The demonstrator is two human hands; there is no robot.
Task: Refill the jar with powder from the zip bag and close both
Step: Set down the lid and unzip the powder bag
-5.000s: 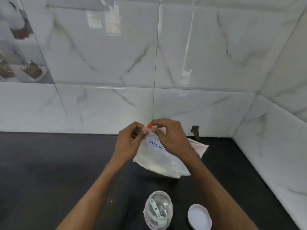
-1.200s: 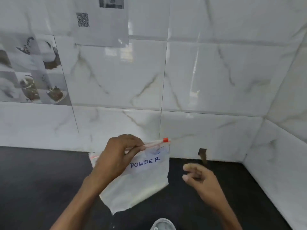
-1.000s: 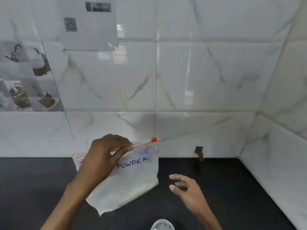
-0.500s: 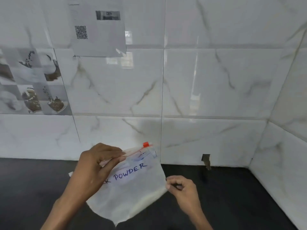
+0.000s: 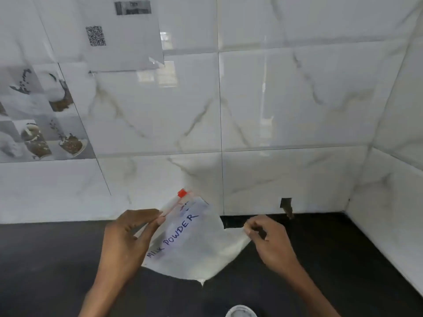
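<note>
A clear zip bag of white powder, labelled MILK POWDER in blue, hangs tilted above the black counter. Its red slider sits at the upper end of the zip strip. My left hand pinches the zip edge near the top. My right hand pinches the bag's lower right corner and lifts it. The rim of the open clear jar shows at the bottom edge, below the bag. The jar's lid is out of view.
The black counter runs to a corner, with white marble tile walls behind and on the right. A small dark notch breaks the tile at the counter's back edge. A paper with a QR code hangs on the wall.
My right hand went from free and open to pinching the bag's lower corner and raised it. The bag has rotated, its zip end pointing more upward. The view has shifted upward.
</note>
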